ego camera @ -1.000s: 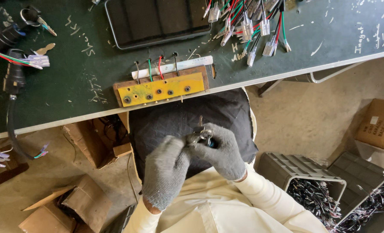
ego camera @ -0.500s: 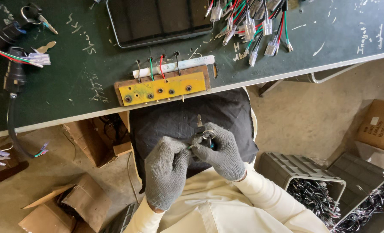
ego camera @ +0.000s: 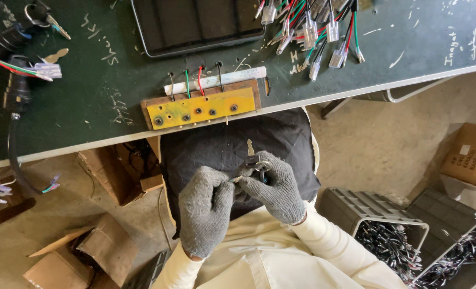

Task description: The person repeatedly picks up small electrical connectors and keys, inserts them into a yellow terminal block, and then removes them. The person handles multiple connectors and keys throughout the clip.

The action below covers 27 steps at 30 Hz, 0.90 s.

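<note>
Both gloved hands met over the dark lap cloth (ego camera: 232, 147), below the worktop's near edge. The left hand (ego camera: 206, 214) and right hand (ego camera: 272, 187) pinched a small key set (ego camera: 255, 160), one key pointing up. A brown carton (ego camera: 470, 155) with a pale label lay on the floor at right.

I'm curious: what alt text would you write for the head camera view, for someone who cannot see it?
Seen from above, a seated person's gloved left hand and right hand hold a small set of keys on a ring over a dark cloth on the lap. Ahead, a green workbench carries a yellow test block, a dark tray and bundles of coloured wires.
</note>
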Each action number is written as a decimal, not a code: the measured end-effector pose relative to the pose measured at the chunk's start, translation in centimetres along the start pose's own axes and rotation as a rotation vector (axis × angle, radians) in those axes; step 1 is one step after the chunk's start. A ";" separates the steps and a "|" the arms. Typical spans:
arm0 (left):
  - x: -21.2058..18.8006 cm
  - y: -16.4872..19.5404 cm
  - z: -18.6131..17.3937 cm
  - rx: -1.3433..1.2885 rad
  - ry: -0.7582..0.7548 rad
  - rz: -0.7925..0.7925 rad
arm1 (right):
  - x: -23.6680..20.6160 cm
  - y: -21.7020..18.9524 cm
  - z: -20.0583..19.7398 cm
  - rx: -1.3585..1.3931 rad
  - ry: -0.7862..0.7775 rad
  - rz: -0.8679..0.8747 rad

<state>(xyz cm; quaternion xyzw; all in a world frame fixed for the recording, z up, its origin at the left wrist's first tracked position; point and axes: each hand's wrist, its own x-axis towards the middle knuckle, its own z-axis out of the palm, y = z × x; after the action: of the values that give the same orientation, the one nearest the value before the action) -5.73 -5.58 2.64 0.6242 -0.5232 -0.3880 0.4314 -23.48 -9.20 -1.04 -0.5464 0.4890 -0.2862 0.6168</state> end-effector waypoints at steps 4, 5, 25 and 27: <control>0.0 0.1 0.1 0.056 0.003 0.078 | 0.0 0.0 -0.1 -0.033 -0.004 -0.006; 0.0 0.1 0.1 0.065 0.007 0.094 | 0.1 0.0 -0.3 -0.068 -0.010 -0.036; 0.3 0.2 -0.2 0.042 -0.018 0.067 | 0.2 -0.1 -0.2 -0.086 -0.031 -0.035; 0.3 0.2 -0.1 0.042 -0.010 0.053 | 0.4 -0.3 -0.3 -0.091 -0.042 -0.041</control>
<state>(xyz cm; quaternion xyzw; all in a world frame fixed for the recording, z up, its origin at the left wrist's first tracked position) -5.64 -5.85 2.86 0.6170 -0.5497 -0.3683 0.4259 -23.52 -9.72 -0.87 -0.5897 0.4772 -0.2643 0.5955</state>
